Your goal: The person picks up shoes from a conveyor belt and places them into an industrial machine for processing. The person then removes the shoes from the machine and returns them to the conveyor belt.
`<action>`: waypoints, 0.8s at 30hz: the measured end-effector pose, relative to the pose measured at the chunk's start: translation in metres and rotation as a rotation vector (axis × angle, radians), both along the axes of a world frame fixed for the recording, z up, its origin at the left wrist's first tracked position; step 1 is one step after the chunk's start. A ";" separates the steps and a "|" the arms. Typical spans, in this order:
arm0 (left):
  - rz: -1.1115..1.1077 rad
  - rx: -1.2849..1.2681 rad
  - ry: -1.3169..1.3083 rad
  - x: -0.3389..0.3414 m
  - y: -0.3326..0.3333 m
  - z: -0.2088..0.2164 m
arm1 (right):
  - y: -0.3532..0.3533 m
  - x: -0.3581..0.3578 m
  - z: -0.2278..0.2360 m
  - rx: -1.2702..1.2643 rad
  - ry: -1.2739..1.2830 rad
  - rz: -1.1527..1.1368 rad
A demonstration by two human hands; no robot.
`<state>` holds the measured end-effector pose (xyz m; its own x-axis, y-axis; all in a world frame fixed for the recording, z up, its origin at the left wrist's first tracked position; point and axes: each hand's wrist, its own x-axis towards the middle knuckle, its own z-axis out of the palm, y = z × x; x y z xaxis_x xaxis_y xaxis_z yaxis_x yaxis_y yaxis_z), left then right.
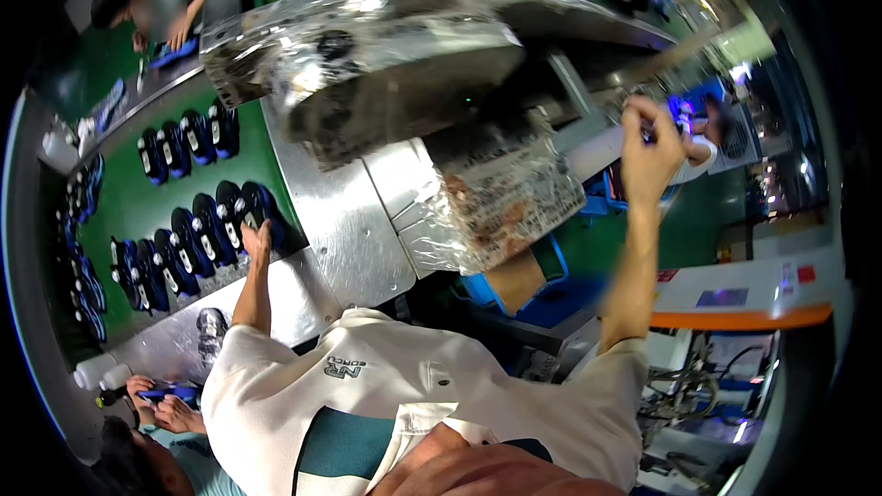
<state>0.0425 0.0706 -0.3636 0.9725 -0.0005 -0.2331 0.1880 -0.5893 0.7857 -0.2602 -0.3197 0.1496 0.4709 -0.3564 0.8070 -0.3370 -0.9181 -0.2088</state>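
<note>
My left hand (258, 239) is closed on the near end of a dark blue and black shoe (261, 202), the rightmost in a row on the green surface (243, 142). Several similar shoes (190, 241) stand side by side to its left, with a shorter row (186, 140) beyond them. My right hand (654, 152) is raised at the far right, away from the shoes, fingers bent and pinched together. Whatever may be between those fingers is too small to make out. A metal machine housing (404, 83) wrapped in crinkled clear film lies between my hands.
A bare metal plate (344, 220) lies before me, beside a film-wrapped flap (505, 193). Co-workers' hands hold blue pieces at upper left (176, 39) and lower left (175, 409). A blue-framed chair (514, 280) and an orange-edged white machine (735, 298) stand at right.
</note>
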 end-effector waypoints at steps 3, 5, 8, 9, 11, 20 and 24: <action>-0.010 0.255 -0.231 -0.011 0.003 -0.041 | -0.058 0.124 0.028 0.000 0.184 0.157; -0.037 0.167 -0.161 -0.025 -0.031 -0.022 | -0.111 0.146 0.054 -0.171 0.449 -0.010; -0.075 0.150 -0.027 -0.019 -0.044 0.017 | -0.218 0.170 0.081 -0.329 0.663 -0.184; -0.021 0.162 -0.042 -0.021 -0.036 0.020 | -0.234 0.215 0.082 -0.319 0.701 -0.148; 0.036 0.171 -0.058 -0.023 -0.033 0.022 | -0.251 0.278 0.091 -0.193 0.770 -0.147; -0.148 0.226 -0.232 -0.026 -0.008 -0.081 | -0.244 0.296 0.087 0.153 0.915 -0.337; -0.206 -0.131 0.100 -0.010 0.024 -0.050 | -0.083 0.267 0.062 0.084 0.597 -0.181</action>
